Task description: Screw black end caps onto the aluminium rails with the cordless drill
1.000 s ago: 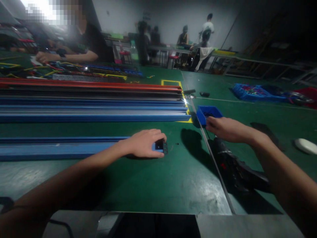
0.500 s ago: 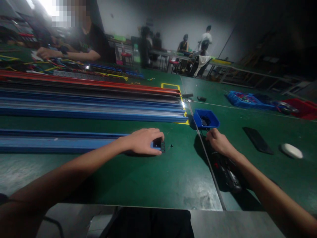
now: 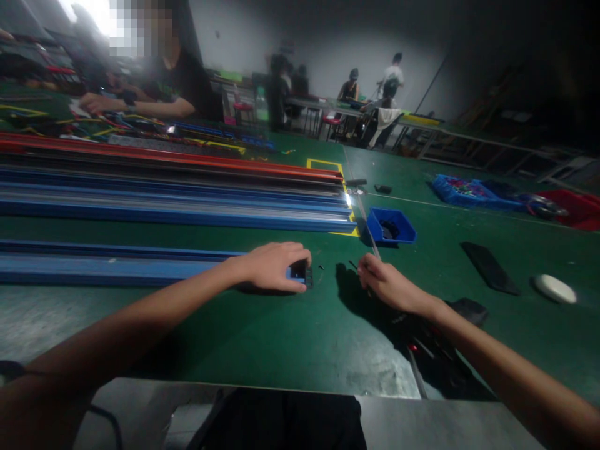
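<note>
My left hand [image 3: 276,267] wraps over the near end of a blue metal profile [image 3: 117,270] lying on the green table. Thumb and fingers close around its black end piece [image 3: 308,277]. A tiny dark screw [image 3: 321,267] rests just right of that end. Farther right, my right hand [image 3: 387,284] is closed on a dark power screwdriver [image 3: 424,340] with a red detail, mostly hidden under my wrist and forearm. A thin dark bit [image 3: 353,265] pokes out ahead of the fingers, apart from the profile.
Several blue, black and red profiles [image 3: 187,203] lie behind. A blue bin [image 3: 391,226] with small dark parts stands beyond my right hand. On the right are a flat black piece [image 3: 490,267], a white oval object [image 3: 555,289] and blue and red trays [image 3: 478,192]. A co-worker sits opposite.
My right hand has moved left and slightly toward me, away from the blue bin, and the power screwdriver has swung with it. My left hand keeps its hold on the profile.
</note>
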`<state>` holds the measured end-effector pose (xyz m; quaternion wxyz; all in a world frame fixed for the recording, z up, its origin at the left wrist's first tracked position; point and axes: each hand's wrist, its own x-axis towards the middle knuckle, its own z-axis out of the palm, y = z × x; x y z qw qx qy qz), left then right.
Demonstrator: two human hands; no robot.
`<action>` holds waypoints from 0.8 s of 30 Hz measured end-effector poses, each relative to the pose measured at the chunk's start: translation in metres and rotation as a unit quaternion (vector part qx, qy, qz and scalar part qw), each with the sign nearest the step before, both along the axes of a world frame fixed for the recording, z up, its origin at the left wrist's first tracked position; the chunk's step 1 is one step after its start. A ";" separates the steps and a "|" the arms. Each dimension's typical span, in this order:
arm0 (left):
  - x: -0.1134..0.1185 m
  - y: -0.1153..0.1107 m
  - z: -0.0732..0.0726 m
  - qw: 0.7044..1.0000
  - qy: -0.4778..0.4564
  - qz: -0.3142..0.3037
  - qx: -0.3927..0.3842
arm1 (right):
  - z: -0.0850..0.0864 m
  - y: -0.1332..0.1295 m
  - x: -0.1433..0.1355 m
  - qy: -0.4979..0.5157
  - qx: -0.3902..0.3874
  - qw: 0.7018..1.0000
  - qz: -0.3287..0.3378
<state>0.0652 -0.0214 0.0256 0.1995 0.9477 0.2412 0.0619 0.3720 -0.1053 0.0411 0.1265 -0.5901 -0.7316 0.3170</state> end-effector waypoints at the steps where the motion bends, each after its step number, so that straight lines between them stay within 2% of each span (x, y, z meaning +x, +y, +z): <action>1: 0.000 0.000 0.000 1.000 0.001 0.000 0.000 | 0.002 0.002 -0.001 0.007 -0.011 1.000 0.008; 4: 0.000 0.000 0.000 1.000 0.003 0.000 -0.001 | 0.007 0.011 0.007 0.034 -0.055 0.998 0.009; 10: 0.000 0.002 -0.002 1.000 0.001 -0.003 -0.009 | 0.017 0.021 0.030 0.090 -0.159 0.982 -0.043; 18: -0.002 0.000 0.000 1.000 0.007 -0.006 0.007 | 0.010 0.014 0.034 0.146 -0.125 0.977 -0.092; 22: -0.003 -0.002 0.005 0.997 -0.010 -0.028 0.071 | 0.014 0.004 0.044 0.169 -0.057 0.980 -0.090; 24: 0.005 -0.007 0.011 0.992 -0.022 -0.038 0.122 | 0.016 -0.001 0.049 0.167 -0.059 0.981 -0.080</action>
